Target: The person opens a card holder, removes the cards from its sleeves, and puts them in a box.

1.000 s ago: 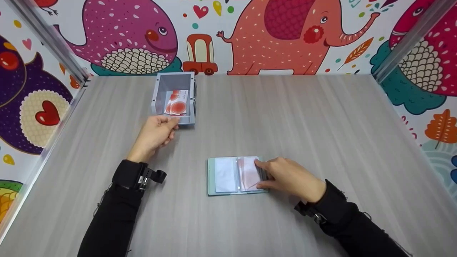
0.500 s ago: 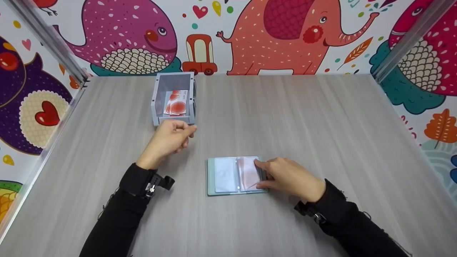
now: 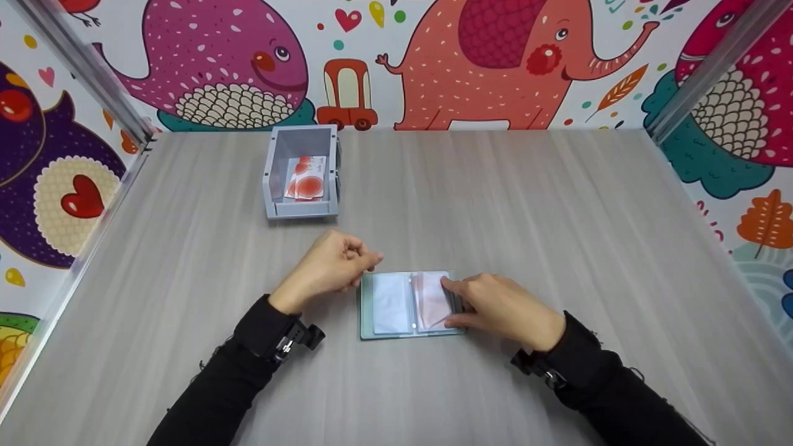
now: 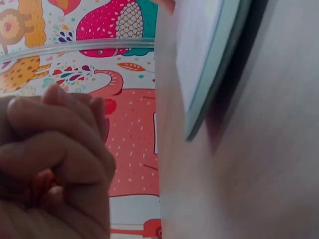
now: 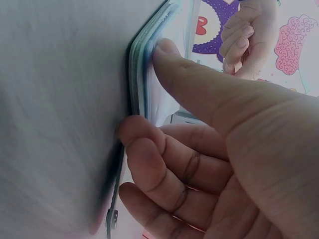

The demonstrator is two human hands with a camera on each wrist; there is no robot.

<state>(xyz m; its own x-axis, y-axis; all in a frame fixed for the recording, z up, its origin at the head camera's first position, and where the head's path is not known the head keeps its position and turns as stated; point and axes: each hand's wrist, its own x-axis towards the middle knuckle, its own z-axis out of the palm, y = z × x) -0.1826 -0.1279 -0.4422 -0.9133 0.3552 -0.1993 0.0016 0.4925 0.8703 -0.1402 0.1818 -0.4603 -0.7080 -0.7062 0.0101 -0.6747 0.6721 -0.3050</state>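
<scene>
A pale green card holder (image 3: 367, 306) lies spread on the table, its clear sleeves showing a white left page and a pinkish right page. At its right edge my right hand (image 3: 505, 306) pinches the pages; in the right wrist view the thumb (image 5: 169, 57) presses on the top page and curled fingers sit at the edge. My left hand (image 3: 331, 263) hovers by the holder's upper left corner, its fingers curled. No object shows between the left fingers (image 4: 65, 154) in the left wrist view.
A grey-blue open bin (image 3: 302, 210) stands at the back left of the table, with red-and-white cards (image 3: 308, 179) inside. Walls printed with cartoon animals (image 3: 489, 68) enclose the back and sides, joined by metal corner posts (image 3: 700, 74).
My left hand has moved from the bin's front edge, right and toward me, to the card holder. The right hand and holder keep their places; the cards in the bin look unchanged.
</scene>
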